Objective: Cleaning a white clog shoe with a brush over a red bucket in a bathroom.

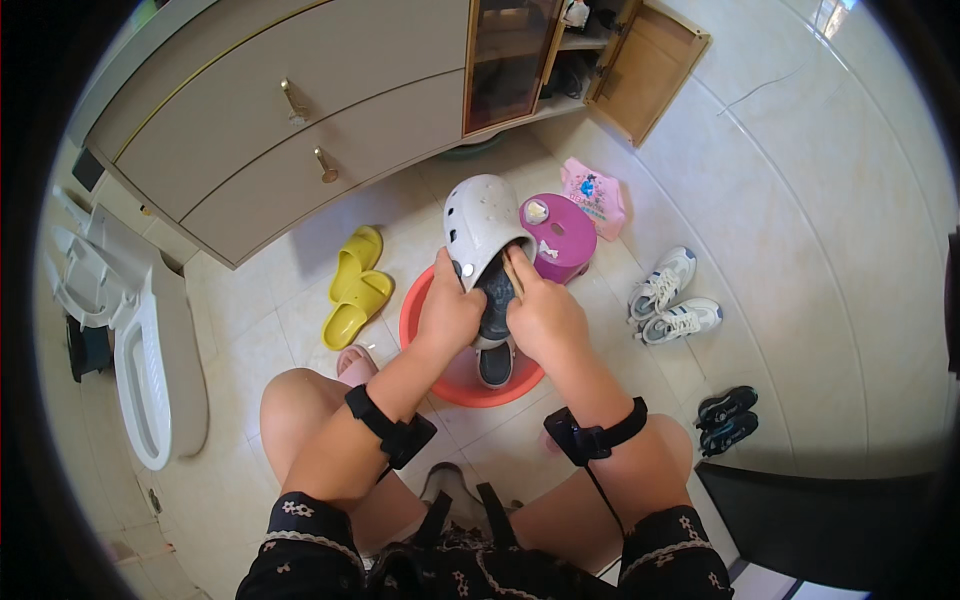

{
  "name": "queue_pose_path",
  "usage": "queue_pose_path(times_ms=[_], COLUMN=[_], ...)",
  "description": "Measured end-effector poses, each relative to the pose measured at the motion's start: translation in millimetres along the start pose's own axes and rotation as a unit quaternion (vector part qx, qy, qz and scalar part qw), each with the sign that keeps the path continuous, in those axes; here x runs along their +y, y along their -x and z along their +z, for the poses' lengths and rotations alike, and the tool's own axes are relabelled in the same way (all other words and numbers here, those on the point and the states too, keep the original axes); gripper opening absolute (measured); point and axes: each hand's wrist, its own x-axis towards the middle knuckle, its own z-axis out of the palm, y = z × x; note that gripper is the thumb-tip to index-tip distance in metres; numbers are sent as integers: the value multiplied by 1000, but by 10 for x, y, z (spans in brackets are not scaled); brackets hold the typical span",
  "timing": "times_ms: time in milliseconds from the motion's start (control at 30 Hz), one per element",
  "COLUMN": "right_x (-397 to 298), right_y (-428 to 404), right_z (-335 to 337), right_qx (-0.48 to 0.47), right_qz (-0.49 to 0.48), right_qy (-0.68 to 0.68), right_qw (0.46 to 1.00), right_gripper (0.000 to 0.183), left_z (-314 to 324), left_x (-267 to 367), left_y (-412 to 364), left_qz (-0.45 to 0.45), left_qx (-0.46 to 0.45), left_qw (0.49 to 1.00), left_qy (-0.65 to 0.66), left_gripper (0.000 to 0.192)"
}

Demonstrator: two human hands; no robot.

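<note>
A white foam clog (486, 210) with a dark insole is held over a red plastic basin (480, 398), its toe pointing away from me. My left hand (448, 311) grips the clog's left side, thumb over the insole. In my right hand (551, 315) is a slim tan brush-like tool (514, 274), its edge pushed into the clog's opening; the working face is hidden. A second clog (495, 365) with a dark insole rests in the basin below, partly covered by the first.
Beyond the basin stand a purple plastic stool (574, 238) with a small pale piece on top and a pink printed bag or cloth (596, 196). Yellow slippers (357, 289) lie left, white sneakers (675, 296) and black shoes (727, 420) right. A cabinet door (649, 71) hangs ajar. A toilet (161, 360) stands left.
</note>
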Motion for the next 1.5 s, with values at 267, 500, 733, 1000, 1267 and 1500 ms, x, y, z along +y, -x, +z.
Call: queue_pose_path(times_ms=[267,500,733,1000,1267,1500], right_x=[-34,-215,-36,101,-183,-101], right_y=[82,237,-85,-103,232,151], right_z=[132,104,78,203,84,132], right_qx=[-22,-69,-55,-54,-147,-101], right_qz=[-19,-37,41,25,5,13], right_qy=[18,-53,-50,-66,-113,-97], right_qw=[999,996,996,996,983,990], right_gripper=[72,79,72,78,80,81], left_z=[-156,-210,-8,-102,-395,-222], left_x=[92,-49,-85,165,160,180], left_y=[-56,-188,-17,51,-158,-99], left_qz=[-18,43,20,29,31,84], left_qx=[7,58,13,23,88,31], left_qw=[1000,997,996,991,990,993], left_qy=[9,-4,-90,-125,-102,-75], left_gripper=[61,56,70,69,60,62])
